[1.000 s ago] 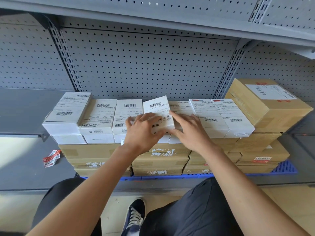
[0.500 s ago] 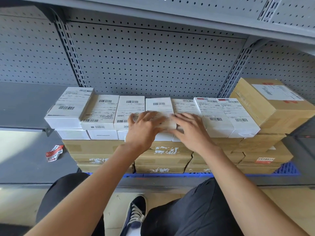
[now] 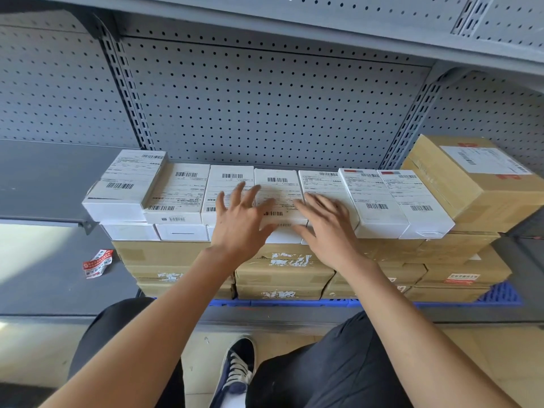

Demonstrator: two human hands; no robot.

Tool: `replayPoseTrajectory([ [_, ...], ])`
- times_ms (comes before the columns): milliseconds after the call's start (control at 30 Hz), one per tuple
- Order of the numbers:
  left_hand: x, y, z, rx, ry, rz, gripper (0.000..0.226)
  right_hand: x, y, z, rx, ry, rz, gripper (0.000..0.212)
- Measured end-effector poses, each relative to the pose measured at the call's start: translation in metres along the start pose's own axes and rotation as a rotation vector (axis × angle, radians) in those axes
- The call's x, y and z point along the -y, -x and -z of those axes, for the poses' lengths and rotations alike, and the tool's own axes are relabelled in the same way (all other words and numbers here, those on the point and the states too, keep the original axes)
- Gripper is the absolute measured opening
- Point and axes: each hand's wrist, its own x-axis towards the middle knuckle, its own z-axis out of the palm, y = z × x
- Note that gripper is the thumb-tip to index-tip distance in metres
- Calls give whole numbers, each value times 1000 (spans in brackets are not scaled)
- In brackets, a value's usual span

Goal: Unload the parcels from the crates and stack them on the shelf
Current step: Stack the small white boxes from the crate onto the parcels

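A row of white labelled parcels lies on top of brown cardboard boxes (image 3: 282, 273) on the grey shelf (image 3: 44, 287). The middle white parcel (image 3: 278, 187) lies flat in that row, level with its neighbours. My left hand (image 3: 240, 223) hovers over its left part with fingers spread and straight. My right hand (image 3: 325, 225) is over its right edge, fingers straight too. Neither hand holds anything. A larger brown parcel (image 3: 471, 184) sits tilted at the right end of the row.
A perforated grey back panel (image 3: 265, 107) and an upper shelf (image 3: 323, 22) close in the space above. A crumpled red and white label (image 3: 98, 263) lies on the shelf at the left. A blue pallet (image 3: 497, 295) sits under the brown boxes. My legs and a shoe (image 3: 235, 375) are below.
The middle white parcel, tilted and held between both hands a second ago, now lies flat in the row. Both hands have let go and spread their fingers.
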Motion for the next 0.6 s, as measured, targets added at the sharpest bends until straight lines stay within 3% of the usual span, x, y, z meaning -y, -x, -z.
replayPoseTrajectory([
  [600,13,10,6,3,-11,-13,63,17,-4,-8,83,-18,-59,58],
])
